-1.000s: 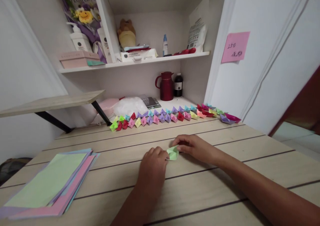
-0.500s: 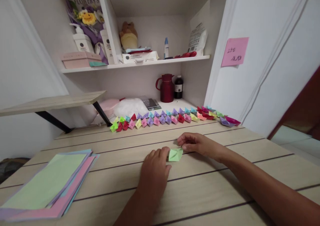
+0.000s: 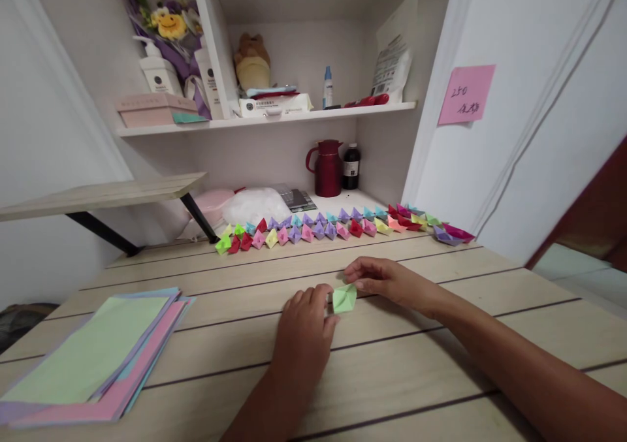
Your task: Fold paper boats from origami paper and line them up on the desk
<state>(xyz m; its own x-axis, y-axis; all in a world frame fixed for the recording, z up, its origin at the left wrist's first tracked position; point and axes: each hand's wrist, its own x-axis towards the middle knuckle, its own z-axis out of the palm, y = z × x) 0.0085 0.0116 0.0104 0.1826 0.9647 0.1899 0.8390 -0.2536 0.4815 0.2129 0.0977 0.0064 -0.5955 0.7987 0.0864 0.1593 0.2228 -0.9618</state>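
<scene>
A small light green folded paper [image 3: 345, 299] sits between my two hands at the middle of the wooden table [image 3: 206, 377]. With curled fingers, my left hand [image 3: 304, 321] grips its left edge, the thumb lying lower and a little apart. On the other side, the thumb and fingers of my right hand [image 3: 379, 277] are closed on the upper right corner. A crease and a raised fold show on the paper's face. Behind the hands, small folded paper boats [image 3: 319, 230] in many colours stand in rows along the table's back.
A stack of coloured paper sheets [image 3: 93, 357] lies at the left. Beyond the boats stand a dark red jug [image 3: 328, 169] and a dark bottle [image 3: 351, 168]. A raised wooden shelf [image 3: 108, 192] on black legs is at the back left. A pink note [image 3: 467, 94] hangs at right.
The green paper has tilted slightly between my hands, and its fold shows more. My left thumb has shifted a little to the right. The view has moved slightly.
</scene>
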